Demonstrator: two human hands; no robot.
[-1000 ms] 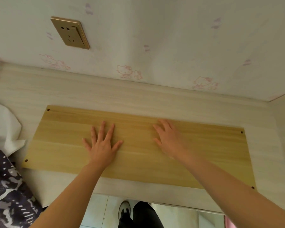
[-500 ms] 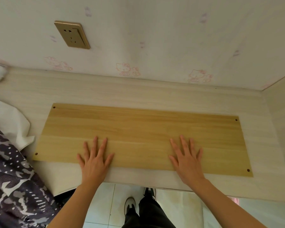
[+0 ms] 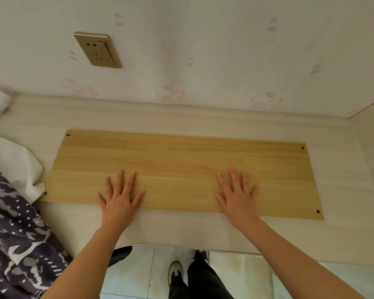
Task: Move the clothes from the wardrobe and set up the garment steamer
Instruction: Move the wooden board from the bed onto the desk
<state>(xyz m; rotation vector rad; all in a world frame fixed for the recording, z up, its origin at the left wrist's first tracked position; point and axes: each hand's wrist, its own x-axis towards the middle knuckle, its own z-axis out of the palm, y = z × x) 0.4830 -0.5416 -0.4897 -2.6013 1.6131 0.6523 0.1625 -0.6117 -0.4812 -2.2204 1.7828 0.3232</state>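
A yellow wooden board (image 3: 181, 160) with a small hole at each corner lies flat on a pale wood-grain shelf (image 3: 343, 190). My left hand (image 3: 119, 199) rests on the board's near edge left of centre, fingers straight and spread. My right hand (image 3: 238, 197) lies flat on the near edge right of centre, fingers also spread. Neither hand holds anything. A dark camouflage-patterned garment (image 3: 15, 238) and a white cloth (image 3: 15, 162) lie at the left end of the shelf. No garment steamer is in view.
A gold wall socket (image 3: 97, 49) sits on the cartoon-patterned wall above the shelf. A side panel (image 3: 371, 152) closes the shelf at the right. Below the shelf's front edge are pale floor tiles (image 3: 138, 270) and my shoes (image 3: 175, 270).
Both hands slid back from the board's middle to its near edge and spread farther apart. The view pulled back slightly, showing more floor and my feet.
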